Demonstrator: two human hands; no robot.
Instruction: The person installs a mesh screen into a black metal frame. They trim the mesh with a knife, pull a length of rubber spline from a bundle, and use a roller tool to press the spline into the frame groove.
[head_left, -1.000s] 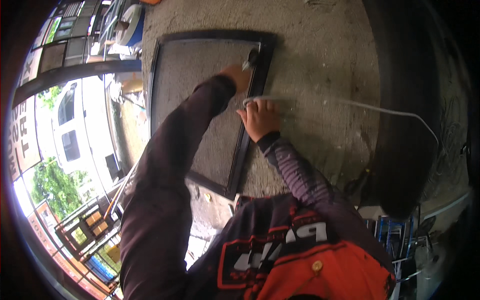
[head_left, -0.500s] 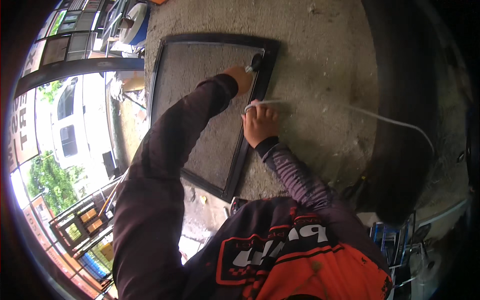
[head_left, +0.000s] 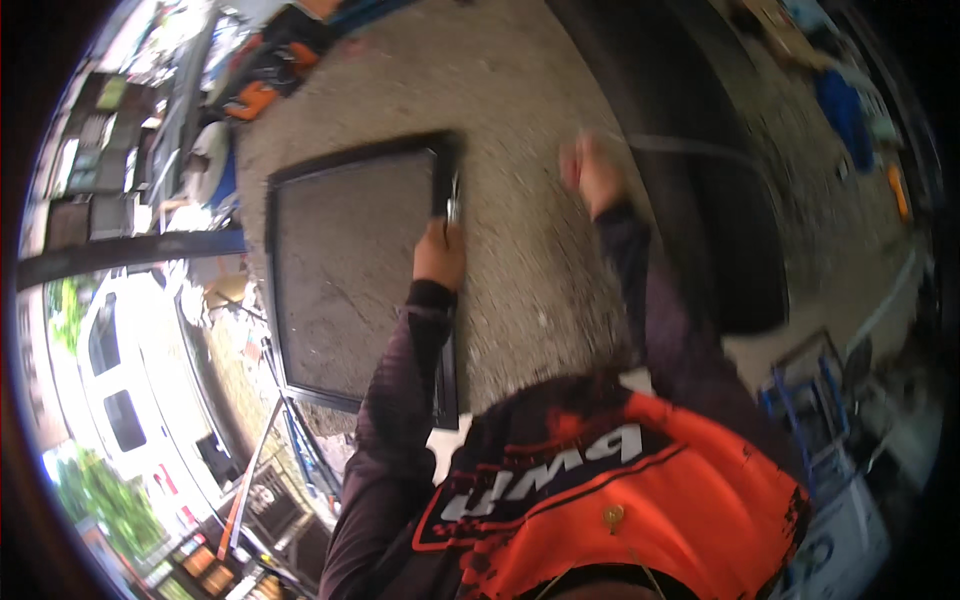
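A dark rectangular frame (head_left: 452, 350) with thin see-through mesh (head_left: 345, 265) across it lies on the rough grey-brown surface. My left hand (head_left: 440, 258) is closed at the frame's right side bar, gripping a slim silver hand tool (head_left: 454, 197); the tool's exact kind is unclear. To the right and apart from the frame, my right hand (head_left: 597, 178) has its fingers closed and is smeared by motion. A thin grey cord (head_left: 690, 147) runs from it to the right, across a long black rounded shape (head_left: 735, 240).
An orange-and-black item (head_left: 265, 85) lies at the far left edge of the surface. A blue thing (head_left: 845, 115) and an orange-handled item (head_left: 898, 192) lie at far right. Blue metal framing (head_left: 820, 400) stands at lower right. A white vehicle (head_left: 135, 370) is outside at left.
My right hand has left the frame's side and moved right with the cord. My left hand has shifted nearer along the side bar. The whole view has turned somewhat.
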